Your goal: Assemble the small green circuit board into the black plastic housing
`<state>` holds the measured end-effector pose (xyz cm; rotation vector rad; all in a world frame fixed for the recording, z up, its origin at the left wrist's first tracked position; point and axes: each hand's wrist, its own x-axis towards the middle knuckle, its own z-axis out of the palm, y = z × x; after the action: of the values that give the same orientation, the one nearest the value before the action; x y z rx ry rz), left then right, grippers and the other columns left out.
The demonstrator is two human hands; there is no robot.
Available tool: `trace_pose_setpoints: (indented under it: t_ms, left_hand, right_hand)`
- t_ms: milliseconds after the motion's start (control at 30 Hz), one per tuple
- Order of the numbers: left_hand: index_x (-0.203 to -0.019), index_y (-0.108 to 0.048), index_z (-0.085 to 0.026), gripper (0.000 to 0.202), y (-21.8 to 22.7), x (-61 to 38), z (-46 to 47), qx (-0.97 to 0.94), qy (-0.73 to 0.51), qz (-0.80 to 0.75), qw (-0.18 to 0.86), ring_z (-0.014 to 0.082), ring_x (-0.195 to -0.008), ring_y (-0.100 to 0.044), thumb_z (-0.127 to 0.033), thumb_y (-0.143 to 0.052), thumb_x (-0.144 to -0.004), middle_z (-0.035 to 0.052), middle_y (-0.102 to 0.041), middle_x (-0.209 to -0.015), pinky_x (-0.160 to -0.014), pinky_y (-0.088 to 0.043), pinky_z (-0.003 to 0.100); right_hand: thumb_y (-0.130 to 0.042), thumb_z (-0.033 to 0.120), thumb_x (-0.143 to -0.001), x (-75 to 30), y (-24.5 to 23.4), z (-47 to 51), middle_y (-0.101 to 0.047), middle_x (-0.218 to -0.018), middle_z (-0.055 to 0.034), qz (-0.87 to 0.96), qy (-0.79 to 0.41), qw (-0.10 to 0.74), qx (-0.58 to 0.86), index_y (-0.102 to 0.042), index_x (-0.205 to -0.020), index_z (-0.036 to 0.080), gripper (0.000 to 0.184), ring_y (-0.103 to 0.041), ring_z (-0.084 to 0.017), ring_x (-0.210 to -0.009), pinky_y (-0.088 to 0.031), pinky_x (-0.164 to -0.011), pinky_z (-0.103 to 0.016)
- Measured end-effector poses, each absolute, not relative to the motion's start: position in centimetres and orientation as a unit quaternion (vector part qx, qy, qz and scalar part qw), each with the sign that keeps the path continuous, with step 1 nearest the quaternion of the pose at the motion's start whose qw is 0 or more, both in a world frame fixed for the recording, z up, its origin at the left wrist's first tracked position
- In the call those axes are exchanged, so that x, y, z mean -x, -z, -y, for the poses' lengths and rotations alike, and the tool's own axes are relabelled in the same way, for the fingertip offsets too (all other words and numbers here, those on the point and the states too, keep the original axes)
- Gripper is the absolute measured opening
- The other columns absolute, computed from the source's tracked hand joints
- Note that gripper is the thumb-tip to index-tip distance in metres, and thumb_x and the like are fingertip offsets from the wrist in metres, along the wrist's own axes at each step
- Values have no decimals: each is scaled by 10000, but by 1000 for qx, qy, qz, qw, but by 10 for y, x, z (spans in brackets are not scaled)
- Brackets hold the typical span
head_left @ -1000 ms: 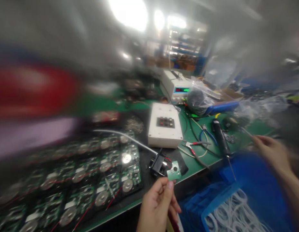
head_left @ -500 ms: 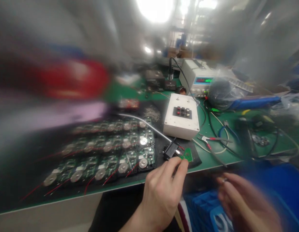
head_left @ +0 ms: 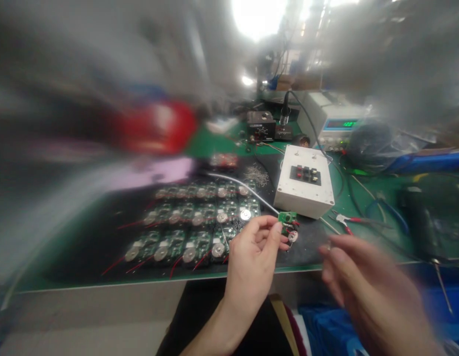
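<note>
My left hand is closed on a small green circuit board, its thumb and fingers pinching the left edge. Just below the board, at the same fingers, a round silver disc and a bit of red wire show; how they join the board is hard to see. My right hand hovers at the table's front edge, blurred, thumb and forefinger pressed together. Whatever is between those fingertips is too small to name. Left of my left hand, rows of circuit boards with silver discs and red wires lie on the black mat.
A white switch box stands behind my hands, with red-handled pliers to its right. Farther back are a power supply with green digits and a black soldering station. A white cable crosses the mat.
The view has swung left. My left hand has raised the green board from near the mat and turned it. My right hand has come closer to the left, its fingers still pinched.
</note>
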<state>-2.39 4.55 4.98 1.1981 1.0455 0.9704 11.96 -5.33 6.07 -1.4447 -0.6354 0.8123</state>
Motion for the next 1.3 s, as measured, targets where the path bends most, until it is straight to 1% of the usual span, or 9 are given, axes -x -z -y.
trace_pose_setpoints:
  t_ms: [133,300,433,633,767,867,933,1067,1300]
  left_hand:
    - [-1062,-672,-162,201,-51,25,-45,-498,-419,-452,610,126,-745,-765,-350,-681,-991,11,-776,-830,-726,-617,191]
    - [-1048,-672,-175,215,-50,26,-44,-510,-409,-448,610,133,-741,-772,-375,-704,-976,2,-777,-836,-713,-629,200]
    - [-1056,-672,-198,207,-46,26,-43,-527,-403,-446,600,133,-754,-767,-391,-689,-985,-5,-772,-869,-719,-637,213]
    - [-1059,-670,-211,178,-44,26,-41,-535,-411,-440,593,137,-761,-770,-378,-674,-998,-5,-772,-892,-719,-650,228]
    - [-1059,-675,-209,166,-43,27,-39,-547,-416,-436,581,139,-776,-773,-365,-664,-1005,8,-776,-925,-730,-656,235]
    - [-1068,-677,-213,151,-41,28,-37,-558,-420,-435,569,143,-778,-771,-350,-666,-1005,16,-772,-967,-732,-663,252]
    - [-1066,-681,-218,139,-40,28,-36,-561,-425,-434,563,142,-780,-769,-342,-666,-1005,18,-766,-995,-731,-670,261]
    - [-1055,-688,-223,124,-40,27,-35,-563,-433,-436,552,143,-802,-769,-334,-663,-1006,22,-759,-1020,-732,-675,258]
    - [-1057,-691,-223,103,-39,25,-30,-564,-435,-434,551,161,-847,-774,-306,-651,-1013,33,-753,-1037,-770,-685,278]
  right_hand:
    - [-894,418,-861,-119,-57,44,-713,-932,-87,294,-400,620,608,-743,-1143,250,361,-714,-222,-715,-559,-481,-195]
    - [-843,380,-921,-115,-60,39,-721,-839,-66,366,-328,593,638,-756,-1120,214,274,-676,-146,-615,-537,-504,-135]
    - [-824,383,-943,-114,-59,36,-731,-891,-60,388,-300,585,646,-770,-1075,225,212,-680,-129,-653,-516,-534,-120]
    - [-845,431,-926,-109,-55,26,-679,-768,-43,335,-366,607,621,-759,-1121,199,315,-654,-129,-648,-530,-577,-144]
    - [-829,445,-941,-105,-56,21,-671,-746,-40,328,-376,611,614,-735,-1155,186,349,-622,-114,-599,-452,-486,-115]
    - [-828,434,-935,-102,-60,16,-706,-822,-51,359,-332,606,628,-749,-1094,186,305,-644,-117,-627,-500,-528,-125]
    - [-813,420,-941,-100,-61,12,-719,-911,-52,393,-275,597,643,-759,-1041,193,254,-672,-128,-721,-530,-590,-130]
    - [-774,392,-969,-94,-55,6,-692,-989,-39,430,-203,592,651,-746,-986,198,197,-676,-153,-896,-515,-620,-138]
    - [-738,355,-1010,-86,-40,5,-664,-1008,-19,455,-109,579,668,-737,-1029,214,142,-655,-131,-888,-537,-717,-179]
